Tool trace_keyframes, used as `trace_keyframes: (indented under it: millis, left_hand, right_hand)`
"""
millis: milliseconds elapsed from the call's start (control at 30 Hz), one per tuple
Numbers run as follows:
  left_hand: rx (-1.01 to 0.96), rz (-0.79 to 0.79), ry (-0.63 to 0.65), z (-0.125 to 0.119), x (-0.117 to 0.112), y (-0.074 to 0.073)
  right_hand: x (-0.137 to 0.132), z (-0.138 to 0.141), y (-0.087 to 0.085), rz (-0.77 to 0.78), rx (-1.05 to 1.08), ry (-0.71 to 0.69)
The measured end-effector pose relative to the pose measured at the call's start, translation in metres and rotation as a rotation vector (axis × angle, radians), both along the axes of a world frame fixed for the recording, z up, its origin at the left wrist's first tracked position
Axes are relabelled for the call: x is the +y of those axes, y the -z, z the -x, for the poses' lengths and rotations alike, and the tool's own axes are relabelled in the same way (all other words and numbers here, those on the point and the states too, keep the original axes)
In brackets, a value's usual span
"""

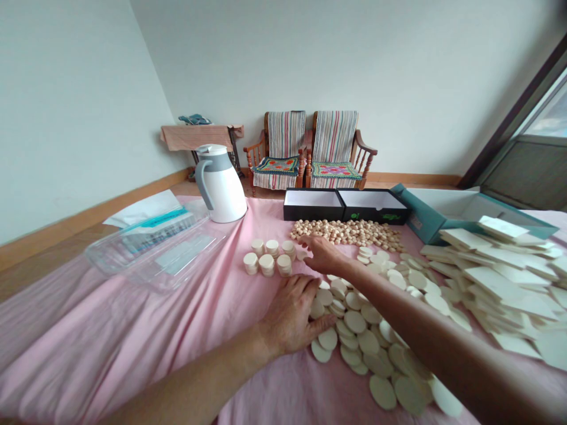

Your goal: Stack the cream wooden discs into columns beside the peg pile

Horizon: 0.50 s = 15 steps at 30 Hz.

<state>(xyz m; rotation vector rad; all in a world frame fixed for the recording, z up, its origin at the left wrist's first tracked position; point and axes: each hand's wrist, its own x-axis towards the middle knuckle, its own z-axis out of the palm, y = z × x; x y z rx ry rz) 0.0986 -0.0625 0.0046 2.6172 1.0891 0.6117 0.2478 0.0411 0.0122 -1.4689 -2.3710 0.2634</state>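
My left hand [295,313] lies flat with fingers spread on the pink cloth [133,330], its fingertips resting on a pile of cream round discs [372,342]. My right hand [322,254] reaches forward beyond it, fingers extended and loosely curled, beside several short stacks of small cream discs [269,257]; nothing shows in it. Just past the right hand lies a heap of small tan round pieces [349,231].
A white jug [219,183] and a clear plastic lid [155,248] stand at the left. Two open black boxes [345,205] and a teal box [447,212] sit at the back. Cream rectangular slabs [505,277] are piled at the right. Two chairs [310,150] stand against the wall.
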Motion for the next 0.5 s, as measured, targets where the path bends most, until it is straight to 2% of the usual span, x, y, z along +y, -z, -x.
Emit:
trace_keyframes:
  millis: [133,267,333,500]
  left_hand:
    - [0.013,-0.021,0.002,-0.001,0.000,0.002]
    - [0.002,-0.040,0.011,-0.001,0.000,0.002]
    - [-0.009,-0.045,0.012,-0.001,0.000,0.001]
    - [-0.012,-0.030,0.019,-0.001,0.000,-0.002]
  right_hand:
    - [-0.009,-0.020,-0.021,0.005,-0.009,0.030]
    - [-0.023,-0.047,-0.038,0.220,-0.170,-0.022]
    - [-0.031,-0.055,-0.038,0.268,-0.244,-0.048]
    - [-0.042,-0.050,-0.026,0.180,-0.284,-0.068]
